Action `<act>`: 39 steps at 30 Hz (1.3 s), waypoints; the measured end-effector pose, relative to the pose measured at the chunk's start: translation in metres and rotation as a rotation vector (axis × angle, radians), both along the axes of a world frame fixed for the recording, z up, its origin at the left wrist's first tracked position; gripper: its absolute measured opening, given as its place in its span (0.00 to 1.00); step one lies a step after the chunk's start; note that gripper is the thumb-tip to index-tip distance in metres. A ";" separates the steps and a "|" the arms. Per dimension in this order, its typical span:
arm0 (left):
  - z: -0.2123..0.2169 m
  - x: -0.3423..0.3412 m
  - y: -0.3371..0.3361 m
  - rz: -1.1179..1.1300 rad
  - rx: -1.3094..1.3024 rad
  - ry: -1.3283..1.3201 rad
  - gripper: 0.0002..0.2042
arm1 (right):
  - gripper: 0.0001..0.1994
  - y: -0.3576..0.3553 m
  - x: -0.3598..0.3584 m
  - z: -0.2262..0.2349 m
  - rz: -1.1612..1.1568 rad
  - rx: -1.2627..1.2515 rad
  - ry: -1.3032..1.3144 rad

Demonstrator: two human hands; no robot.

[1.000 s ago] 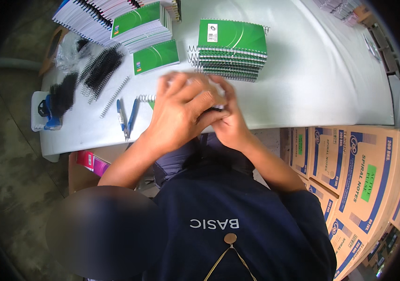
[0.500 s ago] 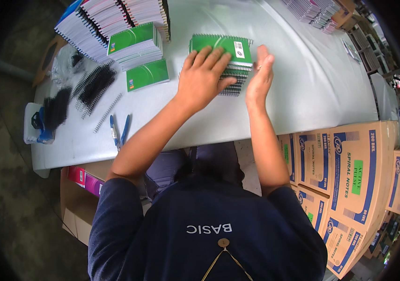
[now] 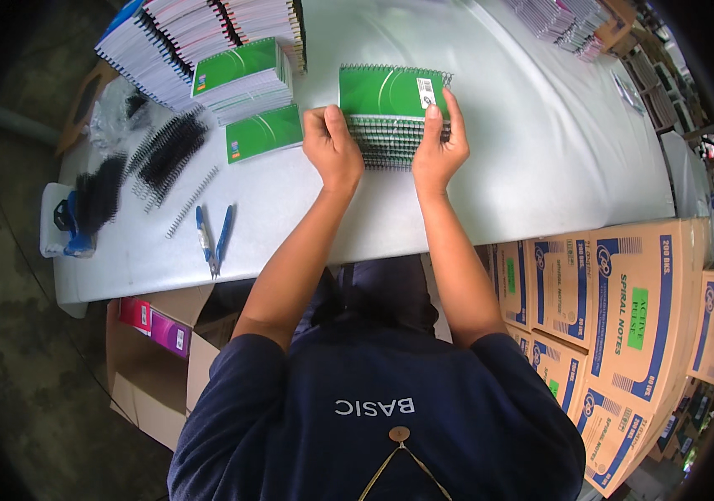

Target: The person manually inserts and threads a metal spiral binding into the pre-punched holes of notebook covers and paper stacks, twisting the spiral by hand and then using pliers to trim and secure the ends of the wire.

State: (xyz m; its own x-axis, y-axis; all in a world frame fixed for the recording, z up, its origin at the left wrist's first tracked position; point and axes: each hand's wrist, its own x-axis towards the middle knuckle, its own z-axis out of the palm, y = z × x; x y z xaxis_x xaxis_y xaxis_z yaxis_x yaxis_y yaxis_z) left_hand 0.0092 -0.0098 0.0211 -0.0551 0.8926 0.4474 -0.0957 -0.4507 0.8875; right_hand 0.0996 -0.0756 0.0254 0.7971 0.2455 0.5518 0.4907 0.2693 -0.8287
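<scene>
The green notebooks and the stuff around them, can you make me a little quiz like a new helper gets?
1. What is between the left grip and the right grip?
2. True or false: the blue-handled pliers lie on the table, apart from that thing.
3. The white label on the top cover is near its: A) left side, B) right side, C) centre.

Key: 1. A stack of green spiral notebooks. 2. True. 3. B.
</scene>
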 end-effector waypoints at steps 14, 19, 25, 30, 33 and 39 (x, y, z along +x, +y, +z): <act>-0.038 0.002 0.004 -0.110 -0.172 -0.183 0.25 | 0.32 -0.012 0.004 -0.056 0.086 -0.066 0.287; -0.036 0.001 0.016 -0.088 -0.312 -0.259 0.27 | 0.27 -0.014 -0.007 -0.055 0.011 -0.055 0.131; -0.036 -0.004 0.010 -0.174 -0.303 -0.220 0.27 | 0.24 -0.023 -0.003 -0.065 0.020 -0.082 0.217; -0.039 -0.012 0.012 -0.217 -0.272 -0.169 0.27 | 0.23 -0.022 -0.004 -0.062 0.022 -0.041 0.092; -0.041 -0.030 0.024 -0.124 -0.111 -0.038 0.25 | 0.21 -0.032 -0.013 -0.043 -0.103 0.004 -0.082; -0.022 -0.139 0.075 -0.060 0.550 1.131 0.15 | 0.11 -0.119 -0.077 0.057 1.258 0.212 -0.124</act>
